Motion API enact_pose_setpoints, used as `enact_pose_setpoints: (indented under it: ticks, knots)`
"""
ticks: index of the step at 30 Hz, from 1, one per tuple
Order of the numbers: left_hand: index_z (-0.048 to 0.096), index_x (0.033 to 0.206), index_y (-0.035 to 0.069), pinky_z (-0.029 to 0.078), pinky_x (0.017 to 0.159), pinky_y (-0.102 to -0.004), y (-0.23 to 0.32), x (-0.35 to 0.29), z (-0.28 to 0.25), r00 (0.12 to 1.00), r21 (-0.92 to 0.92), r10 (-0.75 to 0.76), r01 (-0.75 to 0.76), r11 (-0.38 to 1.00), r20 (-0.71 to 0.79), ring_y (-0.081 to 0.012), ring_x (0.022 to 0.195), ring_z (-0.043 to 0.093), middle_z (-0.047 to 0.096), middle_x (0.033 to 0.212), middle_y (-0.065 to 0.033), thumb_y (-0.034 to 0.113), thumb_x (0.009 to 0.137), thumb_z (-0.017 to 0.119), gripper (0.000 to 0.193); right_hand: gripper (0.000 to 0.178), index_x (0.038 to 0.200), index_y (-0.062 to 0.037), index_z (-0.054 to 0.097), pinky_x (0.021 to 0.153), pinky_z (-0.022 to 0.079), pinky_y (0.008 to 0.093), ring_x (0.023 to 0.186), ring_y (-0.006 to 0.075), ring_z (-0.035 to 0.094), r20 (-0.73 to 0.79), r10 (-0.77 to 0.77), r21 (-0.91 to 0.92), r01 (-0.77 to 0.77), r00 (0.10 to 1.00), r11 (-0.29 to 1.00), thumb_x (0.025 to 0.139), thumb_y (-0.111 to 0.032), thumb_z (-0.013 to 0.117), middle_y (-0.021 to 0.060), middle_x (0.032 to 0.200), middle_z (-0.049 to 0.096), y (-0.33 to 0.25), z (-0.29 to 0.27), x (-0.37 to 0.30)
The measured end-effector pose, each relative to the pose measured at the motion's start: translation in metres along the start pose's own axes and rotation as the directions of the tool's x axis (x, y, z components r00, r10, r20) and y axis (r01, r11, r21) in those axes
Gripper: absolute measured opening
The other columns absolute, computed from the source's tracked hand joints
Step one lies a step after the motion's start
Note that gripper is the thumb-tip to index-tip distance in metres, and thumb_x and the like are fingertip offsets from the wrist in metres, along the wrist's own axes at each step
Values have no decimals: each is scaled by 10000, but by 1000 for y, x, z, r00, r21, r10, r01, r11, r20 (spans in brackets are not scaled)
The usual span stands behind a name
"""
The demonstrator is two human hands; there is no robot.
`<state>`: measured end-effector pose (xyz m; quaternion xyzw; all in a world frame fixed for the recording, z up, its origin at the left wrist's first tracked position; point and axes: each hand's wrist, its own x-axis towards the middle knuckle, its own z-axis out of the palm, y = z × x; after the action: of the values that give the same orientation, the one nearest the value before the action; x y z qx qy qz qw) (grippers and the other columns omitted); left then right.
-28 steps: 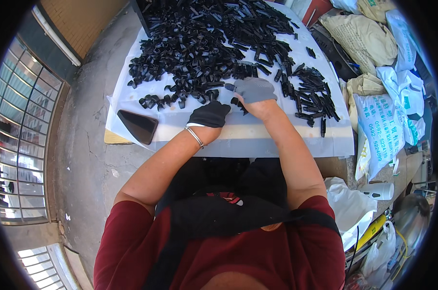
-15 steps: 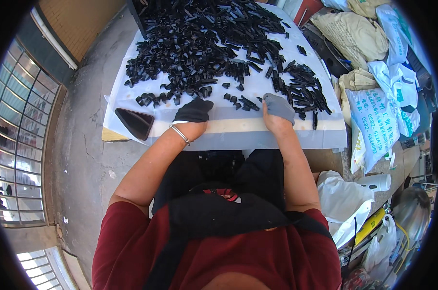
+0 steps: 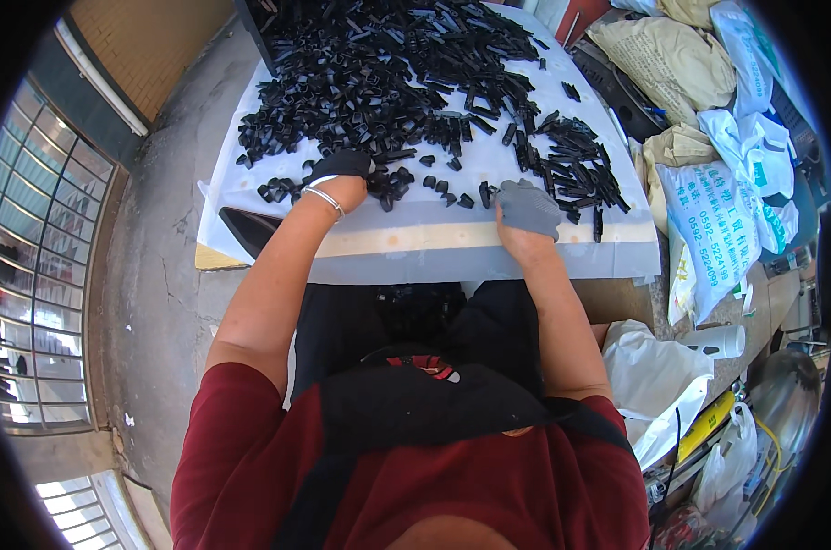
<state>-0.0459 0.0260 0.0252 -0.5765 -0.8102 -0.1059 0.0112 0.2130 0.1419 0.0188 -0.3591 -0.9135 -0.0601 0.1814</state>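
My left hand (image 3: 340,169), in a black glove with a metal bangle at the wrist, lies over the near edge of a heap of small black plastic clips (image 3: 314,115). Its fingers curl down among the clips and are mostly hidden. My right hand (image 3: 529,209), in a grey glove, is closed near the table's front, its fingertips at a short black plastic strip (image 3: 485,194). Several small black pieces (image 3: 441,186) lie loose between the hands. Beyond my right hand is a group of long black strips (image 3: 580,170).
A white sheet (image 3: 415,258) covers the table. A dark phone (image 3: 248,231) lies at its left front corner. Stuffed sacks (image 3: 709,234) and bags crowd the right side. A dark upright panel (image 3: 255,37) stands at the far left of the heap.
My left hand has moved forward and left from the table's front to the clips. My right hand stays nearly in place; the black strips beside its fingertips have shifted, one now standing more upright.
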Motion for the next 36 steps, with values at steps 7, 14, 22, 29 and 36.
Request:
enact_pose_setpoints:
  ticks: [7,14,22,29,36]
  knots:
    - [608,904,78,466,745,-354,31,-49,-6,921,-270,-88,-19,963,-379,-282,825,585,615,871,-126,162,721,559,208,228,919,-36,587,654,453,408,747,301,580,-102,-3,484,52,995,874,803,-228,550,132,845,601,-48,-12,-24]
    - [570,961,58,457,675,-329,67,-104,-7,974,-627,-39,173,760,222,-294,744,589,609,843,-132,313,830,485,300,225,937,-86,590,618,456,363,721,279,580,-68,-245,485,247,967,839,753,-210,622,89,816,596,-91,-21,-43]
    - [517,1128,123,456,626,-280,64,-118,8,919,-589,19,236,773,393,-206,678,560,599,822,-85,276,934,356,294,209,883,-33,564,625,436,386,711,318,552,-14,-275,780,183,961,599,795,-222,578,139,772,577,-92,-32,-49]
    - [514,1129,50,435,791,-356,58,-114,10,932,-781,-111,350,518,344,-374,885,568,592,855,-264,595,858,279,653,221,930,-20,573,684,442,390,771,324,558,-64,-237,649,221,969,728,818,-211,562,140,836,594,-78,-46,-60]
    - [557,1041,39,446,744,-359,65,-116,5,968,-757,-63,231,612,245,-347,840,584,602,829,-217,538,890,255,602,200,894,-57,606,677,451,387,769,283,570,-141,-311,484,339,940,806,805,-230,558,90,837,609,-78,-47,-62]
